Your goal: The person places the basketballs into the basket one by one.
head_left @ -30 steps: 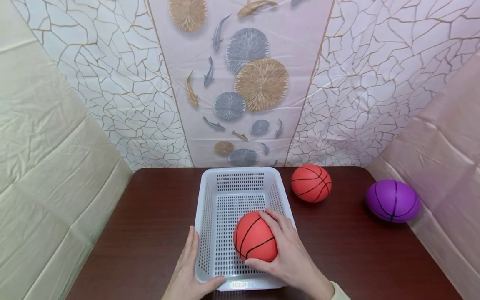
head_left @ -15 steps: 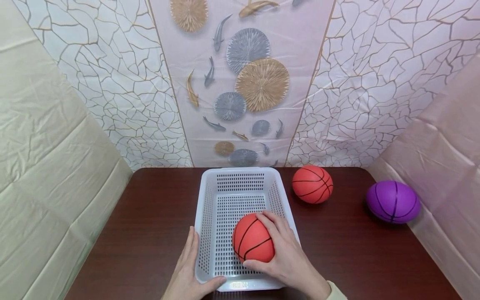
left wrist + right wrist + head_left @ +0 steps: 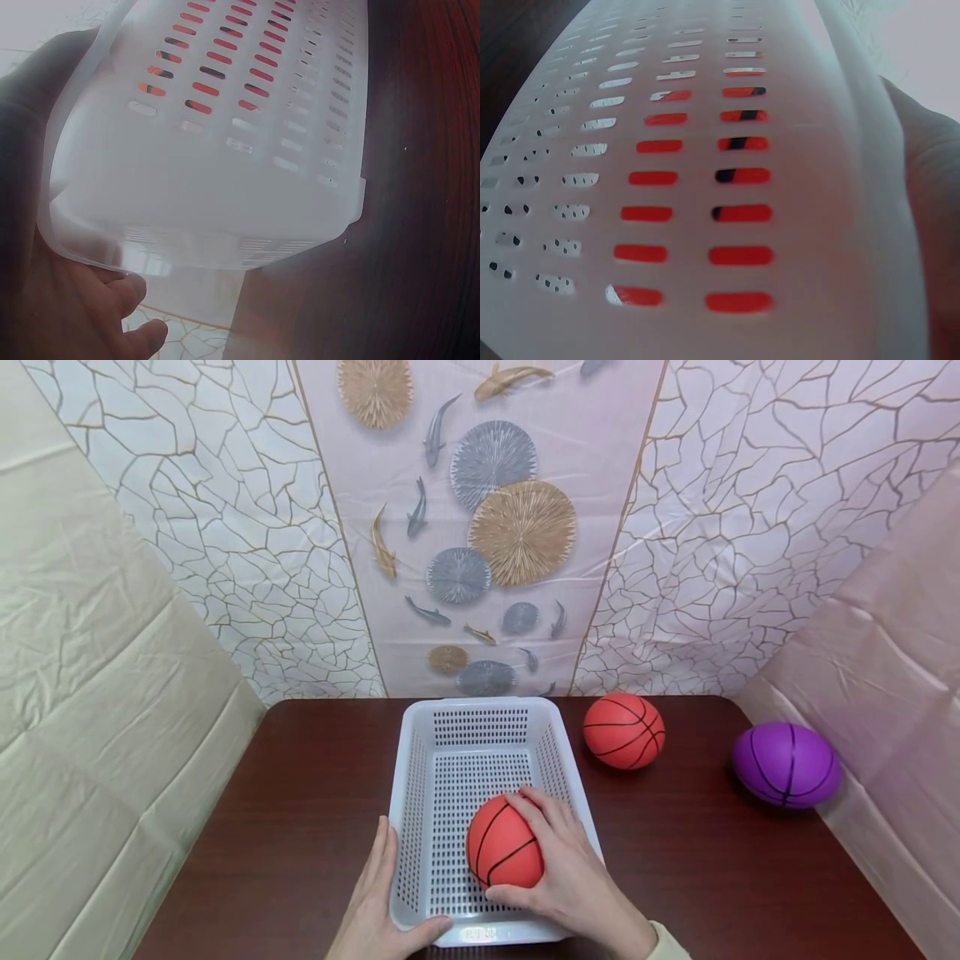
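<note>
A small red basketball [image 3: 504, 845] with black lines is inside the white perforated plastic basket [image 3: 420, 727], towards its near right part. My right hand [image 3: 573, 881] grips this ball from the right, thumb at its near side and fingers over its top. At the basket's near left corner, my left hand [image 3: 371, 906] holds the rim, with the thumb at the near edge and the fingers along the left side. Red shows through the basket wall [image 3: 195, 180] in the left wrist view. The slotted wall [image 3: 817, 225] fills most of the right wrist view.
Another red basketball [image 3: 624, 732] lies on the dark wooden table [image 3: 315, 793], just right of the basket's far end. A purple ball [image 3: 786, 764] with black lines sits at the far right, beside the cloth side wall [image 3: 885, 693]. A patterned backdrop [image 3: 480, 527] stands behind.
In the basket, the gripped basketball has shifted slightly left and nearer, together with my right hand. My left hand and the other balls stay where they were.
</note>
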